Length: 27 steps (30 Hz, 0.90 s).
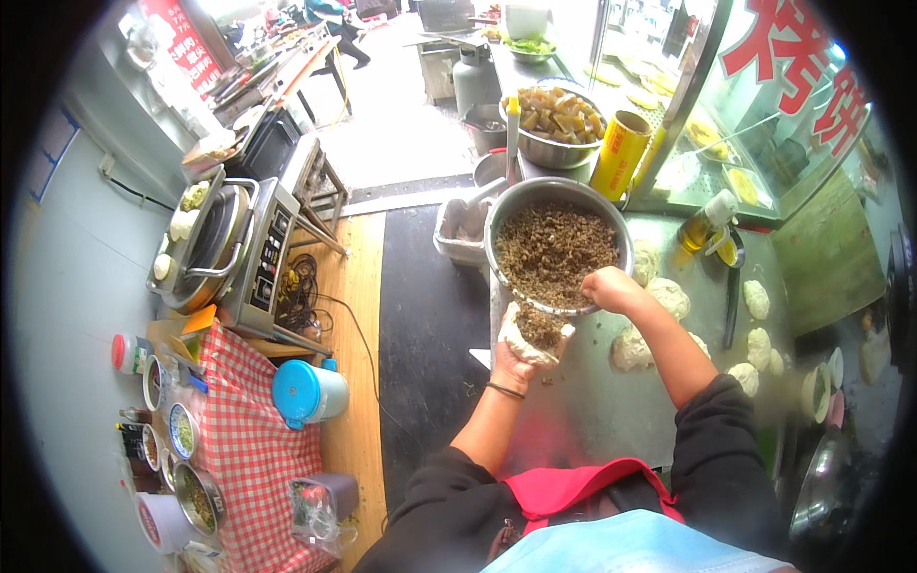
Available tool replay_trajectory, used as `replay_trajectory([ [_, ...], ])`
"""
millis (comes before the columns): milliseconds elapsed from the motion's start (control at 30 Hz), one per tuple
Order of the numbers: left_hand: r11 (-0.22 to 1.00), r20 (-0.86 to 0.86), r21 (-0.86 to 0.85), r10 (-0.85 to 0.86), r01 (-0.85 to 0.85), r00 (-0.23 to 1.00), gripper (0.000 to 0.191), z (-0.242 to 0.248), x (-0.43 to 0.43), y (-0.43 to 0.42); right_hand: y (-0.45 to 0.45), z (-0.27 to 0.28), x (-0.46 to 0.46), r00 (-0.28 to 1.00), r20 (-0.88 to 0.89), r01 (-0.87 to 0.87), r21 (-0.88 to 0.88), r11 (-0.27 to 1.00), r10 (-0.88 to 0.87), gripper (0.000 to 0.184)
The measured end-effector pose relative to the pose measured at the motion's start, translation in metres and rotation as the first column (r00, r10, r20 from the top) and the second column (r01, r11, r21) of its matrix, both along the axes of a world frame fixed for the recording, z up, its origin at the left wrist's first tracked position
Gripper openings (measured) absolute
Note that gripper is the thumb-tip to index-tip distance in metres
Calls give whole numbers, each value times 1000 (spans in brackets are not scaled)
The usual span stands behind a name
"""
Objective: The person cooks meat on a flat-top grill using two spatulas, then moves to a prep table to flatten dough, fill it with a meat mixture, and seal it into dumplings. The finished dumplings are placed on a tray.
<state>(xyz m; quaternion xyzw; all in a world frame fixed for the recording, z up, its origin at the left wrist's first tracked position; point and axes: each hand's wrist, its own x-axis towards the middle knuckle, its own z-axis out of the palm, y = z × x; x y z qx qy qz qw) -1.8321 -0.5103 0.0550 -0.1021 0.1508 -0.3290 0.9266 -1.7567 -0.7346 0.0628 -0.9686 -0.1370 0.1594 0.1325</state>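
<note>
A flattened piece of dough [529,352] lies cupped in my left hand [516,364], with a mound of dark crumbly filling [541,326] on it. My right hand [610,288] reaches over the near right rim of a big metal bowl [622,215] of the same filling [559,243]. Its fingertips touch the filling; whether they pinch some is hidden. The dough sits just below the bowl's near rim. Several pale dough balls [670,299] rest on the metal worktop [580,408] right of the bowl, under and beside my right forearm.
Behind the bowl stand a bowl of brown chunks [559,118] and a yellow cardboard roll [622,154]. An oil bottle [706,222] and a black-handled ladle [732,286] are on the right, near a glass case [745,143]. A lined bin [458,233] adjoins the worktop's left edge.
</note>
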Motion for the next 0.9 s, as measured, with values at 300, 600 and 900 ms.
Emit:
replay_trajectory([
  [300,998,121,-28,66,-63,990,50,-7,1,0,2,6,-13,973,-196,199,453,869,-120,18],
  [600,995,101,-90,58,-49,993,48,-12,2,3,16,40,-52,957,-179,291,545,786,-229,21],
  [900,998,75,-34,63,-61,995,46,-7,2,3,49,57,-101,916,384,-63,418,906,-113,19],
])
